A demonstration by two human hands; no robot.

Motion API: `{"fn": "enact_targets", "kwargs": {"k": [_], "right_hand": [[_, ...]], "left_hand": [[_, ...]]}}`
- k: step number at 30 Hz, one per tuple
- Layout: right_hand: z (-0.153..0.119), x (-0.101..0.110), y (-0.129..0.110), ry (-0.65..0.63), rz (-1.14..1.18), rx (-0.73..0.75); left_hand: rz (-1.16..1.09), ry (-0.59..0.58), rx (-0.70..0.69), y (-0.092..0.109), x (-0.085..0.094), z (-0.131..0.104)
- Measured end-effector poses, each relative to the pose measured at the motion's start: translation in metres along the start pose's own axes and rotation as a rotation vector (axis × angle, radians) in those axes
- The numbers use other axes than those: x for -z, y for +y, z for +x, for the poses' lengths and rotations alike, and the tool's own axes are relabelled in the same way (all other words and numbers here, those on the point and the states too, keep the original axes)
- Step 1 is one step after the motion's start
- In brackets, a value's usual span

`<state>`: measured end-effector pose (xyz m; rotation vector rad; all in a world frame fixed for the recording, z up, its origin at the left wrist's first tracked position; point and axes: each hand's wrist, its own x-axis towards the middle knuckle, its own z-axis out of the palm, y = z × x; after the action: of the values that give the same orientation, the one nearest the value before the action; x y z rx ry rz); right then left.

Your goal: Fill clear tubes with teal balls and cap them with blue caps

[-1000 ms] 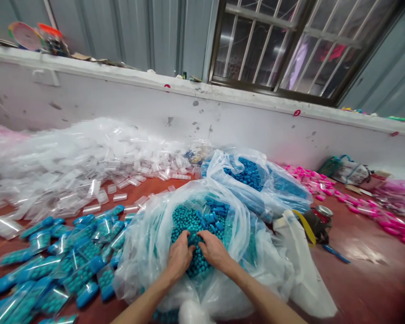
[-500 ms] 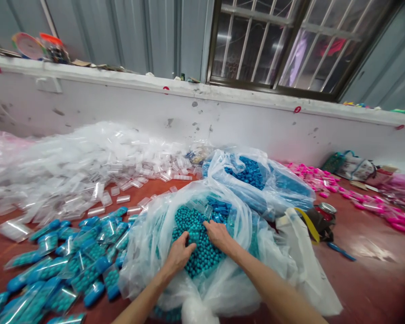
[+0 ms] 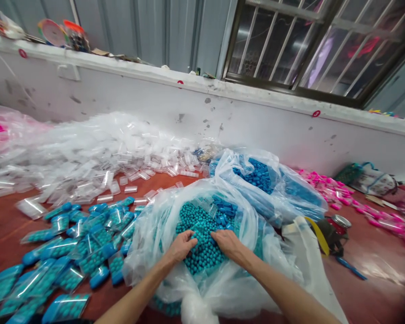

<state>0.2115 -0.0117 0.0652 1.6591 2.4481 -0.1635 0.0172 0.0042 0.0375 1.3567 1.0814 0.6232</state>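
A clear plastic bag [image 3: 162, 211] lies wide open at the centre, full of teal beads [image 3: 202, 256] with blue caps [image 3: 224, 211] at its upper right. Over the left part of the beads is my left hand [image 3: 183, 245], its fingers curled close together; what they pinch, if anything, is too small to name. My right hand [image 3: 225, 241] is at the right side of the beads, below the blue caps, with fingertips bent together; anything between them is hidden. A small gap of beads separates the two hands.
Filled teal packs with blue caps [image 3: 101, 252] lie at the left. Behind them are heaped clear empty containers [image 3: 121, 157]. A second bag of blue caps [image 3: 256, 175] stands behind the first. Pink pieces [image 3: 330, 191], a jar [image 3: 339, 222] and a blue tool [image 3: 351, 268] are at the right.
The view has turned slightly left. My right hand has drawn down, away from the blue caps and over the beads. My left hand's fingers have come closer together.
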Motion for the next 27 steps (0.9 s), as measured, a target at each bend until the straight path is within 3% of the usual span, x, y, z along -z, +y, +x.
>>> {"fn": "enact_targets", "kwargs": {"k": [4,8,11,15,18,22,27], "right_hand": [[0.002,0.001,-0.003,0.168,-0.103,-0.05],[0.004,0.018,-0.01,0.162,-0.064,-0.113],[0.007,0.027,-0.022,0.219,-0.049,-0.024],[0.003,0.025,-0.033,0.27,-0.038,0.161],[-0.008,0.02,-0.028,0.202,0.044,0.193],[-0.021,0.019,-0.014,0.124,0.195,0.08],[-0.013,0.024,-0.019,0.272,0.569,-0.021]], "left_hand": [[0.015,0.023,-0.019,0.004,0.0,-0.003],[0.003,0.026,-0.048,0.004,0.001,-0.004],[-0.008,0.021,-0.13,0.002,0.001,0.0],[0.013,0.037,-0.196,-0.001,0.003,0.005],[0.036,0.023,-0.196,0.0,0.006,0.004],[0.103,0.02,-0.212,0.003,0.01,0.001],[0.098,0.008,-0.236,0.003,0.006,0.003]]}}
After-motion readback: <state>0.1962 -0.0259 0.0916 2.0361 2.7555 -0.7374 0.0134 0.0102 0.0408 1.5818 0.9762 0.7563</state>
